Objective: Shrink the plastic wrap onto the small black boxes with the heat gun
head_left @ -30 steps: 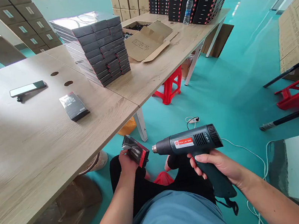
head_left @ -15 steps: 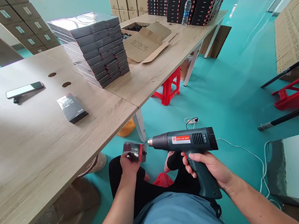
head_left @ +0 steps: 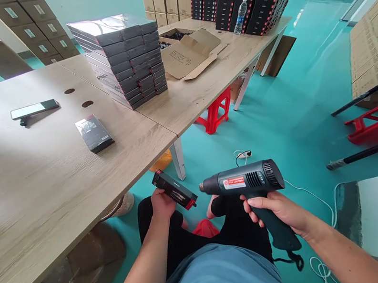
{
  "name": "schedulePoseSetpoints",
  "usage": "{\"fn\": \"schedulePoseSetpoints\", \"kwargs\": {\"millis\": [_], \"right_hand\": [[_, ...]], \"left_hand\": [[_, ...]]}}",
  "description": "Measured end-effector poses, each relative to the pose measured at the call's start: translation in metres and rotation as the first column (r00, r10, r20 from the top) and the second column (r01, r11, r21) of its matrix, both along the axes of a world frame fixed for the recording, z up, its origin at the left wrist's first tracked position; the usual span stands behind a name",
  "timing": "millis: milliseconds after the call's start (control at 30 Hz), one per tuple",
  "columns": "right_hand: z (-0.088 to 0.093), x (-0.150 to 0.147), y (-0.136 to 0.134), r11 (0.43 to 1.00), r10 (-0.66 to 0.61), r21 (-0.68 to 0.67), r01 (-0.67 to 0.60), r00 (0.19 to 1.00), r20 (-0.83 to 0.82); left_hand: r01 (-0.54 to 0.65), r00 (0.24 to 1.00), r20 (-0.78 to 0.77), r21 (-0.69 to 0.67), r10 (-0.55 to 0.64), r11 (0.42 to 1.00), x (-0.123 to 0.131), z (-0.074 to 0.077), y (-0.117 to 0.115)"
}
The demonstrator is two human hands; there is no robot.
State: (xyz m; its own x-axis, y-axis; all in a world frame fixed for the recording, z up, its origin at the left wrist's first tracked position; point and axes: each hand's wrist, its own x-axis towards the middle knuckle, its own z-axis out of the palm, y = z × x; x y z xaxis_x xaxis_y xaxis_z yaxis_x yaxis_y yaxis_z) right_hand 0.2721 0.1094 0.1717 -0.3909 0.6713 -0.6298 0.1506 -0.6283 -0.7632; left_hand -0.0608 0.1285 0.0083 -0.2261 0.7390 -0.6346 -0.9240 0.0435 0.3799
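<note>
Head view: left hand [head_left: 161, 205], grip clamped on black product box [head_left: 174, 190], held above knee beside wooden counter [head_left: 74, 189]. Right hand [head_left: 281, 213], grip closed round handle [head_left: 273, 221] of heat gun [head_left: 249, 179], nozzle [head_left: 203, 187] pointing toward box, just apart.

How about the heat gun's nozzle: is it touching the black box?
Apart. The head view shows a narrow gap between the heat gun's nozzle and the black box in the left hand.
</note>
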Motion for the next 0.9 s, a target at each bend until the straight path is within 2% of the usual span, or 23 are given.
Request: {"fn": "schedulePoseSetpoints", "kwargs": {"millis": [67, 133, 200, 267, 367, 433, 500, 533, 600, 667, 700, 800, 833, 900], "right_hand": [[-0.002, 0.001, 0.002, 0.995, 0.099, -0.029, -0.1, 0.995, -0.016], [-0.004, 0.0, 0.005, 0.989, 0.145, 0.003, -0.145, 0.989, 0.02], [-0.005, -0.006, 0.01, 0.992, 0.084, 0.086, -0.092, 0.992, 0.093], [-0.003, -0.016, 0.015, 0.99, 0.014, 0.139, -0.029, 0.995, 0.102], [0.009, -0.038, 0.015, 0.99, 0.084, 0.118, -0.083, 0.996, -0.003], [0.015, -0.052, 0.013, 0.976, 0.174, 0.139, -0.167, 0.984, -0.043], [0.017, -0.06, 0.014, 0.958, 0.195, 0.212, -0.192, 0.981, 0.007], [0.016, -0.061, 0.015, 0.952, 0.164, 0.252, -0.173, 0.985, 0.059], [0.014, -0.058, 0.018, 0.945, 0.072, 0.305, -0.12, 0.984, 0.162], [0.012, -0.051, 0.021, 0.958, 0.059, 0.27, -0.102, 0.985, 0.161], [0.012, -0.049, 0.021, 0.967, 0.097, 0.225, -0.12, 0.989, 0.112], [0.016, -0.046, 0.018, 0.977, 0.179, 0.124, -0.171, 0.982, -0.055], [0.017, -0.046, 0.018, 0.981, 0.16, 0.125, -0.151, 0.985, -0.066], [0.021, -0.048, 0.02, 0.984, 0.092, 0.155, -0.085, 0.995, -0.038]], "left_hand": [[0.01, 1.0, -0.012, 0.0, -0.01, 1.0, -0.002, 0.0, 0.0], [0.018, 0.999, -0.043, 0.011, -0.017, 1.0, -0.001, 0.001, 0.0], [0.085, 0.992, -0.096, 0.003, -0.084, 0.996, 0.003, 0.002, -0.001], [0.181, 0.957, -0.224, -0.031, -0.184, 0.983, 0.009, 0.002, -0.002], [0.244, 0.853, -0.459, -0.072, -0.249, 0.967, 0.019, 0.0, -0.003], [0.252, 0.746, -0.618, -0.084, -0.249, 0.964, 0.022, -0.002, -0.003], [0.249, 0.63, -0.735, -0.115, -0.251, 0.962, 0.021, -0.001, -0.004], [0.235, 0.598, -0.762, -0.128, -0.247, 0.964, 0.021, 0.001, -0.005], [0.195, 0.63, -0.744, -0.127, -0.223, 0.973, 0.018, 0.006, -0.007], [0.172, 0.652, -0.736, -0.092, -0.183, 0.981, 0.017, 0.012, -0.009], [0.174, 0.621, -0.766, -0.07, -0.165, 0.982, 0.017, 0.015, -0.01], [0.225, 0.41, -0.904, -0.034, -0.126, 0.974, 0.016, 0.023, -0.009], [0.243, 0.358, -0.926, -0.03, -0.119, 0.97, 0.016, 0.024, -0.008], [0.273, 0.316, -0.942, -0.023, -0.112, 0.962, 0.016, 0.025, -0.008]]}}
